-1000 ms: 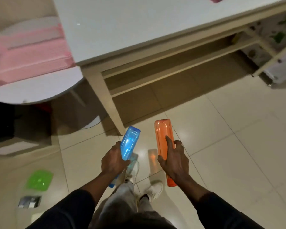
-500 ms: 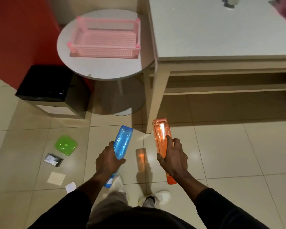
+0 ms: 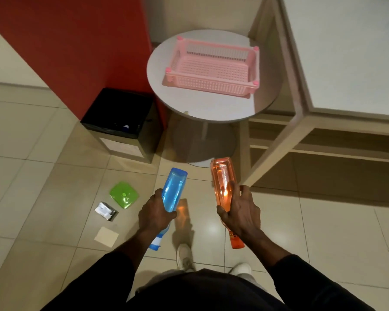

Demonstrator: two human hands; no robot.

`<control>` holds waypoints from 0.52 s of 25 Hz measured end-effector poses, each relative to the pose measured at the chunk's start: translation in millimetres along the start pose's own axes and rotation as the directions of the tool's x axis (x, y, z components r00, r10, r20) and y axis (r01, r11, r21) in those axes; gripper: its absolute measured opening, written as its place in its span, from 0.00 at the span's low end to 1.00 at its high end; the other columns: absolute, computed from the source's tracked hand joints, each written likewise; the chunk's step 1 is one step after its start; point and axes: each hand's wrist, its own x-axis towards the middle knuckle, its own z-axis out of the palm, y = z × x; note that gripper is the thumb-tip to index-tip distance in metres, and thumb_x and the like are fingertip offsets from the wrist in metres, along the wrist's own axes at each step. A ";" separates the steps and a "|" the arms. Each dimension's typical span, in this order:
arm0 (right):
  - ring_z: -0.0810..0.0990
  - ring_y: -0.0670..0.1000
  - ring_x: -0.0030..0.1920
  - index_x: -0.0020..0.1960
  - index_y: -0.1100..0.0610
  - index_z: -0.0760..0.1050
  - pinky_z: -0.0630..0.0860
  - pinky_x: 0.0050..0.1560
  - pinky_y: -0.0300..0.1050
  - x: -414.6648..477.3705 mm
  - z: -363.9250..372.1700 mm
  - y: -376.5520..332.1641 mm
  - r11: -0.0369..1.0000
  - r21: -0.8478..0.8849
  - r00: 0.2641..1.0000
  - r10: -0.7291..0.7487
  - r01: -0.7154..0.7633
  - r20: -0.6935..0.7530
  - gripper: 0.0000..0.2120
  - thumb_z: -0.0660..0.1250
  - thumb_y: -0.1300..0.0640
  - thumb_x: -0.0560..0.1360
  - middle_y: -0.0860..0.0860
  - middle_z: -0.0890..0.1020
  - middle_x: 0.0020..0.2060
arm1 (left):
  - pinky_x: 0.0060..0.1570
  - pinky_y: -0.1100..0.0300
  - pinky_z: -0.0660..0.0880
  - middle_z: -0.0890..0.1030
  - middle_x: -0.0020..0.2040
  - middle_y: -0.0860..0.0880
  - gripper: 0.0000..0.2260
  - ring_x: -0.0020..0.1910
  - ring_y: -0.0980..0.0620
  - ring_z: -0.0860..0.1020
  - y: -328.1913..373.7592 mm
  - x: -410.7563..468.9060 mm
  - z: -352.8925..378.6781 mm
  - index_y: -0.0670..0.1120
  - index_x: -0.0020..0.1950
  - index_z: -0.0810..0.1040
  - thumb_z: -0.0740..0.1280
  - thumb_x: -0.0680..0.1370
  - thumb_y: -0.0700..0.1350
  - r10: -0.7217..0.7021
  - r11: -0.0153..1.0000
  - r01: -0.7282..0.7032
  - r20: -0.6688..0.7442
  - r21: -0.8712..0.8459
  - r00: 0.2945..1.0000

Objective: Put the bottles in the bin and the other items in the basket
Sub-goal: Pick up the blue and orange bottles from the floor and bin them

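My left hand grips a translucent blue bottle, base pointing forward, cap toward me. In my right hand is an orange bottle, held the same way. Both hover over the tiled floor in front of my feet. The black bin stands open on the floor ahead to the left, against a red wall. A pink slatted basket, with nothing in it, sits on a round grey table ahead. On the floor left of my left hand lie a green lid, a silver packet and a beige square.
A large white table with a wooden frame and lower shelf fills the right side; its leg comes down just right of the orange bottle. The round table's pedestal base stands between bin and big table. My shoes are below.
The view has swung left and forward: the bin, basket and round table now sit closer and more central. Both hands keep hold of their bottles in the same pose.
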 end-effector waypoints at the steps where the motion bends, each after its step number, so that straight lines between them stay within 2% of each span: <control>1: 0.77 0.56 0.58 0.79 0.52 0.54 0.81 0.47 0.53 3.7 0.2 -11.1 1.000 -0.002 1.000 -0.018 0.018 0.000 0.45 0.69 0.33 0.73 0.56 0.69 0.66 | 0.50 0.51 0.78 0.82 0.58 0.51 0.40 0.54 0.44 0.82 -6.3 3.2 -6.7 0.52 0.70 0.67 0.82 0.65 0.59 -0.014 1.000 0.014 -0.003 -0.017 1.000; 6: 0.76 0.55 0.55 0.78 0.51 0.57 0.79 0.43 0.49 31.7 -1.8 -52.4 0.992 0.017 0.992 -0.123 0.123 0.004 0.42 0.68 0.32 0.72 0.53 0.70 0.63 | 0.49 0.50 0.78 0.81 0.58 0.52 0.39 0.54 0.45 0.82 -31.3 14.5 -28.8 0.53 0.70 0.67 0.82 0.65 0.59 -0.104 0.991 0.101 -0.032 -0.086 0.994; 10: 0.76 0.56 0.57 0.79 0.52 0.55 0.80 0.46 0.51 71.9 5.0 -82.8 0.979 0.004 0.978 -0.204 0.204 0.039 0.45 0.64 0.28 0.72 0.55 0.71 0.64 | 0.47 0.52 0.77 0.82 0.55 0.54 0.39 0.51 0.48 0.82 -49.9 27.2 -47.5 0.54 0.70 0.66 0.81 0.65 0.61 -0.181 0.978 0.173 -0.065 -0.117 0.981; 13: 0.77 0.57 0.59 0.80 0.52 0.53 0.81 0.47 0.53 106.4 10.5 -107.9 0.956 0.025 0.953 -0.293 0.292 0.077 0.46 0.62 0.27 0.72 0.56 0.70 0.67 | 0.47 0.53 0.77 0.82 0.57 0.52 0.41 0.53 0.46 0.83 -60.3 41.3 -61.9 0.53 0.73 0.65 0.81 0.66 0.61 -0.259 0.962 0.249 -0.094 -0.112 0.961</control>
